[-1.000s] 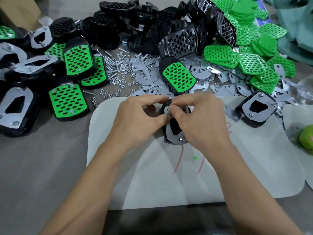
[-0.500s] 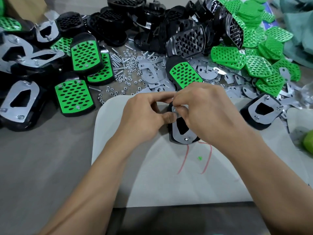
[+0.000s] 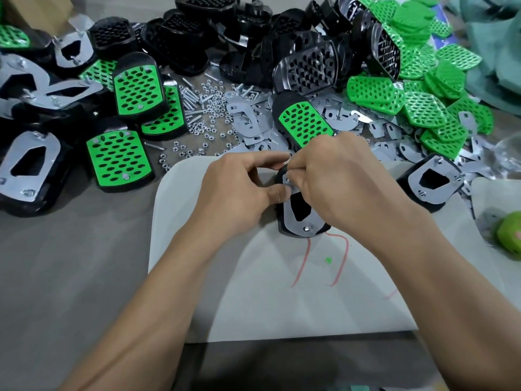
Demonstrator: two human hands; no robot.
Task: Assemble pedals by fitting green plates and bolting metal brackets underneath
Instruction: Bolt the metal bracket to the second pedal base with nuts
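Observation:
A black pedal [image 3: 284, 231] lies underside up on the white mat [image 3: 282, 300], with a metal bracket [image 3: 291, 218] on top of it. One bolt end [image 3: 306, 228] shows at the bracket's near end. My left hand [image 3: 239, 190] grips the pedal's far left edge, thumb pressed on the bracket. My right hand [image 3: 338, 182] covers the far right part, and its fingertips pinch something small at the bracket's far corner; what it is stays hidden.
Finished pedals with green plates [image 3: 118, 160] and bracket-side-up ones [image 3: 26, 167] lie left. Black pedal bodies [image 3: 307, 66] pile at the back, green plates [image 3: 423, 108] at right, loose nuts and bolts [image 3: 205, 108] and brackets [image 3: 248, 119] between. Another bracketed pedal [image 3: 431, 182] sits right.
Both hands stay on the pedal with small finger shifts at the bracket's far corner. The view has drifted slightly, so the scene sits a little lower and to the right.

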